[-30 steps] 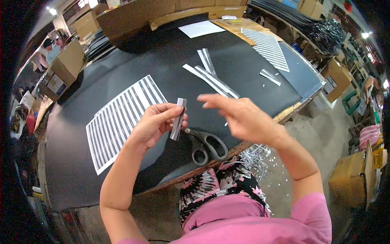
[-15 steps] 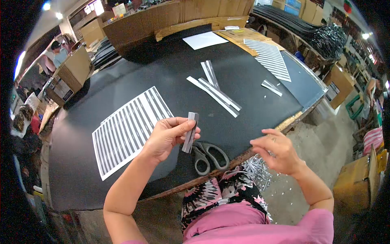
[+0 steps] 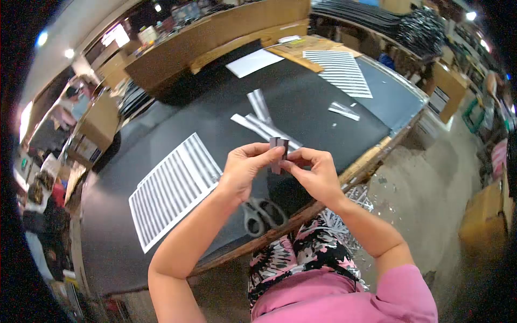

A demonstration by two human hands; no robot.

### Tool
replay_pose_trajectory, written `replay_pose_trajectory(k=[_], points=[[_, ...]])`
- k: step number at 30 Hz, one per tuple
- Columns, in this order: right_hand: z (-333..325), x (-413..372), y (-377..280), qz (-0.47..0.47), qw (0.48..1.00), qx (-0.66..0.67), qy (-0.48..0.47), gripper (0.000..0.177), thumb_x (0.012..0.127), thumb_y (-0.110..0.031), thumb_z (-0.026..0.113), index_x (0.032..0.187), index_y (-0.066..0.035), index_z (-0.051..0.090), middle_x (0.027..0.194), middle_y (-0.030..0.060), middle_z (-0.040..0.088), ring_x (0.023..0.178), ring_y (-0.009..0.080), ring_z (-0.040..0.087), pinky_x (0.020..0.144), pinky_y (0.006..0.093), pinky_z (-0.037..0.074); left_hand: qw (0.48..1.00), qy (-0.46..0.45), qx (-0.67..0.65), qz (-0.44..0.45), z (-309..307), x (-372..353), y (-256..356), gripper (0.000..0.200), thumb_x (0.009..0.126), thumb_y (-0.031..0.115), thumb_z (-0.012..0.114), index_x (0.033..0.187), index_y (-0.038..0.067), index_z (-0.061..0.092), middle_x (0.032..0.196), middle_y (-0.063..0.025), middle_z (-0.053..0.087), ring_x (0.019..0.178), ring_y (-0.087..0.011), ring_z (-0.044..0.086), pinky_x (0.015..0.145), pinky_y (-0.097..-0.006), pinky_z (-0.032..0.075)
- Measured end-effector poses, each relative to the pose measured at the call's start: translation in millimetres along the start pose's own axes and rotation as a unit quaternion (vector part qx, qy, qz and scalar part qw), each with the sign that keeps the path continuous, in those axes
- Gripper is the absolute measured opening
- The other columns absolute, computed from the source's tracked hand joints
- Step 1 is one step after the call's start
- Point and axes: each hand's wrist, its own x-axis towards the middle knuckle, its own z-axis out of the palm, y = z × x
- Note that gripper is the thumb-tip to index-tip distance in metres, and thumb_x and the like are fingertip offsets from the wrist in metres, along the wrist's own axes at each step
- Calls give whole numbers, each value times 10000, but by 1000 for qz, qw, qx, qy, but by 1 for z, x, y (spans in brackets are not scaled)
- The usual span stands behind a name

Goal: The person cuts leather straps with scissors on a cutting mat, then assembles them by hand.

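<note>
My left hand [image 3: 243,168] pinches a small stack of short grey paper strips [image 3: 275,162], held upright above the table. At the stack's right side, my right hand [image 3: 316,171] has its thumb and fingers closed on a strip's edge; blur hides how many pieces it grips. Black-handled scissors [image 3: 254,222] lie below the hands by the table's front edge. Left of my left hand lie sheets with dark and white stripes [image 3: 169,191]. Beyond my hands, several long cut strips [image 3: 259,107] cross one another on the dark table [image 3: 177,116].
Short strips [image 3: 343,111] lie toward the table's right edge. A striped sheet [image 3: 342,75], flat cardboard [image 3: 297,56] and a white sheet [image 3: 254,63] are at the back. Paper scraps [image 3: 360,200] are heaped below the front edge. Another person [image 3: 75,105] is at far left.
My right hand has come in from the right and now meets the strips in my left hand. The strips have moved slightly up and right. The view has shifted.
</note>
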Motion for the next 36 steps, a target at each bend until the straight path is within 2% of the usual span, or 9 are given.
replay_pose_trajectory(k=[10, 13, 15, 16, 23, 27, 29, 33, 36], points=[[-128, -9, -1, -24, 981, -129, 143, 86, 850, 16, 632, 922, 33, 675, 855, 80, 687, 740, 101, 600, 677, 236, 461, 1000, -10, 11, -24, 49, 136, -3, 246, 812, 229, 769, 921, 46, 647, 781, 23, 619, 666, -73, 563, 613, -222, 443], [-149, -10, -12, -14, 977, -199, 75, 62, 850, 44, 597, 899, 12, 619, 1034, 135, 664, 971, 203, 623, 839, 289, 463, 1000, -14, 6, -25, 79, 179, -8, 233, 792, 205, 784, 896, 42, 655, 786, 8, 645, 666, -72, 577, 602, -222, 446], [-152, -4, -18, -150, 952, -257, -73, 67, 850, 47, 579, 878, -6, 550, 1232, 195, 584, 1240, 324, 499, 1002, 360, 394, 999, -12, 16, -26, 95, 197, -16, 220, 780, 190, 792, 877, 40, 663, 780, -1, 655, 666, -71, 580, 606, -222, 451], [-154, 1, -19, -125, 945, -264, -144, 43, 879, -6, 561, 888, -11, 519, 1388, 230, 455, 1379, 389, 314, 1098, 414, 304, 999, 6, 45, -16, 102, 204, -21, 206, 771, 173, 796, 854, 33, 671, 773, -14, 663, 679, -82, 590, 626, -223, 458], [-145, 52, 23, -109, 898, -331, -268, 133, 909, -81, 471, 957, 34, 516, 1391, 310, 399, 1359, 407, 320, 1132, 445, 271, 984, 30, 177, 19, 115, 237, -52, 262, 678, 150, 846, 816, -25, 708, 837, -97, 710, 730, -143, 626, 715, -269, 478], [-149, 41, 27, -147, 885, -365, -249, 183, 898, -75, 465, 998, 73, 503, 1351, 332, 430, 1316, 427, 374, 1117, 452, 298, 896, 131, 424, 30, 125, 215, -39, 406, 621, 396, 858, 866, 95, 740, 920, -135, 700, 988, -258, 597, 905, -389, 427], [-158, 25, 15, -144, 885, -368, -246, 181, 904, -87, 478, 1002, 63, 505, 1349, 318, 439, 1309, 427, 383, 1115, 457, 302, 816, 256, 492, 161, 132, 220, -44, 447, 603, 481, 834, 915, 173, 748, 1032, -113, 659, 1132, -316, 489, 945, -476, 383], [-188, -22, -7, -117, 886, -387, -225, 172, 908, -103, 498, 1017, 30, 511, 1313, 268, 492, 1261, 416, 436, 1107, 464, 312, 778, 12, 592, 209, 146, 225, -42, 368, 797, 452, 678, 1030, 170, 723, 1215, -98, 545, 1170, -330, 427, 937, -538, 362], [-220, -44, -44, -21, 878, -400, -261, 196, 904, -117, 517, 1061, 0, 527, 1191, 219, 582, 1158, 399, 526, 1099, 466, 327, 684, -19, 675, 276, 169, 204, -68, 437, 931, 440, 494, 1122, 87, 667, 1355, -179, 474, 1342, -423, 274, 1018, -708, 170]])
